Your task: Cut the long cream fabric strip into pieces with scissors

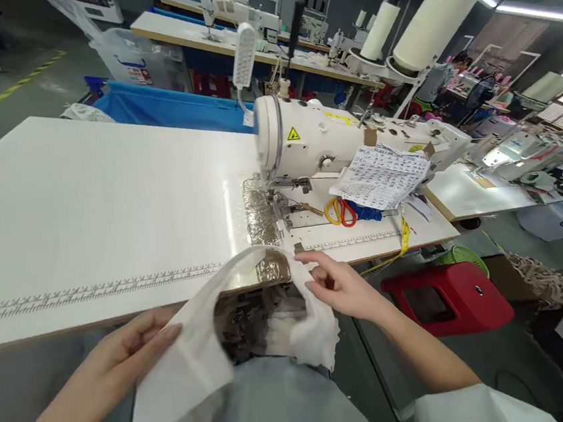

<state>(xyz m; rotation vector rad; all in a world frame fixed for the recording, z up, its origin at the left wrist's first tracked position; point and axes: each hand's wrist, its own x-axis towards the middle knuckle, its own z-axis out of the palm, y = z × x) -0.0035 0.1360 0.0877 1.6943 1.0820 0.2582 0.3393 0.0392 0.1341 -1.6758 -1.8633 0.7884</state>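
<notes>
A piece of white fabric [190,355] hangs in a loop over the table's front edge, its upper edge close to the needle area of a white sewing machine [314,134]. My left hand [135,347] pinches the fabric's left side between thumb and fingers. On the right, my right hand [336,282] grips the fabric's edge just in front of the machine, thumb and forefinger closed on it. Through the loop's opening, the table edge and some blurred pale cloth show. The fabric's lower part droops over my lap.
Scissors with yellow and red handles [341,212] lie beside the machine bed, near a handwritten paper [383,173]. A yellow measuring tape [405,235] hangs off the table edge. A red plastic stool [446,301] stands at right. A blue cloth bin [175,108] sits behind the white table [94,204].
</notes>
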